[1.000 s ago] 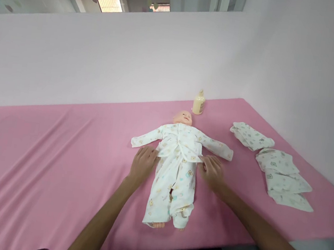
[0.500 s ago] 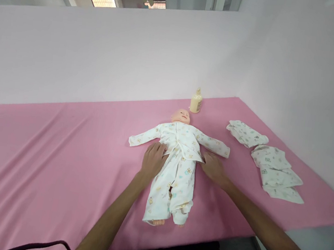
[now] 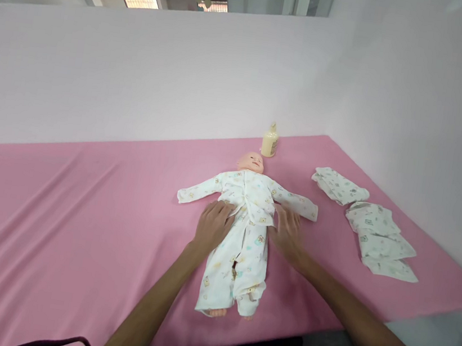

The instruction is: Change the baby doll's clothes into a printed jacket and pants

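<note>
A dark cable (image 3: 55,341) is being shown at the lower left edge, lying on the pink cloth of the bench (image 3: 61,202), which is being spread wide to that side. Nearer the middle, the left hand (image 3: 212,226) is being laid flat, fingers loosely spread and closed on nothing, on the waist of the doll (image 3: 242,220) at its near side. The doll is lying on its back at the middle of the bench, head away from the person, sleeves spread out, and is being dressed in a printed white suit (image 3: 243,242). The cloth is judged to be thin, soft and light, likely to wrinkle and slide over the stiffer body beneath; hold is best taken at a hem or a sleeve edge by pinching. The right hand (image 3: 287,231) is being held open just beside the suit's other flank, slightly blurred, so whether a hem is being pinched cannot be told. Beyond the doll's head a small cream bottle (image 3: 270,141) is standing upright, and further right folded garments (image 3: 376,237) are lying.
</note>
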